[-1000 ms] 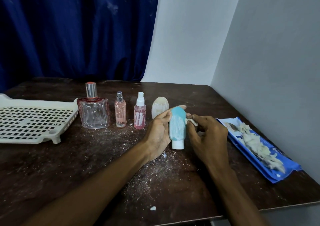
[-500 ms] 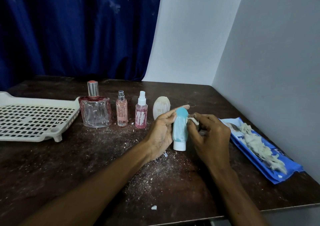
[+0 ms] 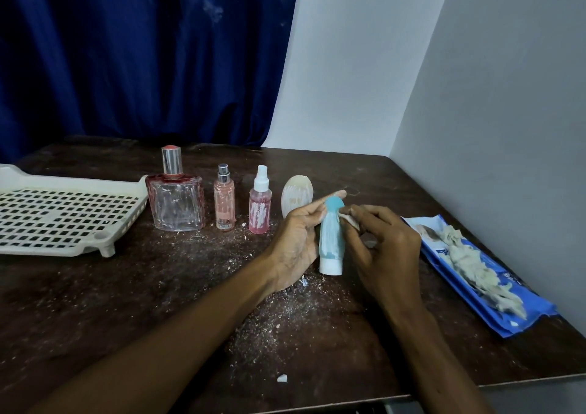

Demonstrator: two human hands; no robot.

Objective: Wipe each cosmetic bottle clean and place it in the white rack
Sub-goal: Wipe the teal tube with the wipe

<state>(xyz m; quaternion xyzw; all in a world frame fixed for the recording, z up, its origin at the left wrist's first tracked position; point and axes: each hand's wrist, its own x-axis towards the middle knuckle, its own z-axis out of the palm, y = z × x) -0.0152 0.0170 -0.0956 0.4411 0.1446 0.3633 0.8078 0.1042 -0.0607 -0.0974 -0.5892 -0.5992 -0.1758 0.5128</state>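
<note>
A blue tube with a white cap [image 3: 329,239] stands cap-down on the dark table, streaked with white. My left hand [image 3: 298,239] holds it from the left side. My right hand [image 3: 380,242] pinches a small wipe [image 3: 348,220] against the tube's upper right side. In a row to the left stand a white oval bottle [image 3: 296,198], a pink spray bottle [image 3: 260,204], a slim peach bottle [image 3: 224,198] and a large square perfume bottle [image 3: 174,195], all smeared. The white rack [image 3: 63,210] lies at the far left with nothing in it.
A blue wipe packet [image 3: 482,274] with crumpled used wipes on it lies at the right by the grey wall. White dust and crumbs cover the table's middle [image 3: 269,318]. A blue curtain hangs behind the table.
The camera view has shifted slightly. My right hand with the wipe stays at the top of the tube, rubbing there; the tube has not left its spot.
</note>
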